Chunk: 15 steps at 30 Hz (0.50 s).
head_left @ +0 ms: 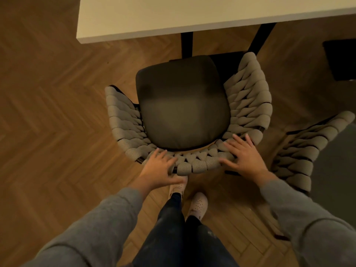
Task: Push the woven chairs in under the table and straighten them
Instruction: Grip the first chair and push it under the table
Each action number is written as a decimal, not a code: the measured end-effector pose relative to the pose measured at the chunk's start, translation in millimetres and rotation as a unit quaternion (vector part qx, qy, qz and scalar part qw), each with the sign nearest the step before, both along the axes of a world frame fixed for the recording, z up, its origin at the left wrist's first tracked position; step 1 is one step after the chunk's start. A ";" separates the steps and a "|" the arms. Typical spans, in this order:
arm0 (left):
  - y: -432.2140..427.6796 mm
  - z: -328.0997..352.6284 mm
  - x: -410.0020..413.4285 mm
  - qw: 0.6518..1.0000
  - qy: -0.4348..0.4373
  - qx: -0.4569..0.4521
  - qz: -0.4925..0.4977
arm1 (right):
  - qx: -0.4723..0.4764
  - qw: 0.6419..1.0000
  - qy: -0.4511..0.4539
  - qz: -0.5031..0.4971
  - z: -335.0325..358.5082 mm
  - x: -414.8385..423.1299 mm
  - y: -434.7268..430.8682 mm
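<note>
On the curved back of the woven chair (123, 120), the left hand (159, 166) and right hand (244, 155) lie flat with fingers spread, pressing and clasping nothing. Ahead of the palms the chair sits askew, mostly out from the table (173, 14). A straight shove could ram it into the table leg (186, 45). Outside the right hand, the second chair (300, 151) could snag.

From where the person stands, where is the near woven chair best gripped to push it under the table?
Grip the top rim of the curved backrest from behind, one hand each side of its middle. The seat cushion faces the table, so an even push there should drive it straight in. The left hand and right hand rest there, fingers straight.
</note>
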<state>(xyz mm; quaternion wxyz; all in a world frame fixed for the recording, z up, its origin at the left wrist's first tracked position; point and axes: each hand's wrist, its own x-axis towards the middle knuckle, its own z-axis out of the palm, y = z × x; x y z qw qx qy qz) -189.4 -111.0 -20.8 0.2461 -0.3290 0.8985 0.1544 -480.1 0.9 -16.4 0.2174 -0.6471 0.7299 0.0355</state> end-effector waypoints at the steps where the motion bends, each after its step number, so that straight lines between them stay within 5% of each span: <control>1: -3.1 -1.3 -0.9 0.999 -0.017 0.010 -0.042 | 0.049 0.995 0.024 0.084 2.7 -15.2 -3.7; 5: -17.3 1.2 -10.1 0.986 -0.024 -0.009 -0.167 | 0.130 0.958 0.122 0.223 8.7 -53.9 -36.4; 15: -64.8 7.0 -32.9 0.986 -0.024 -0.001 -0.167 | 0.115 0.967 0.157 0.162 10.7 -55.7 -70.8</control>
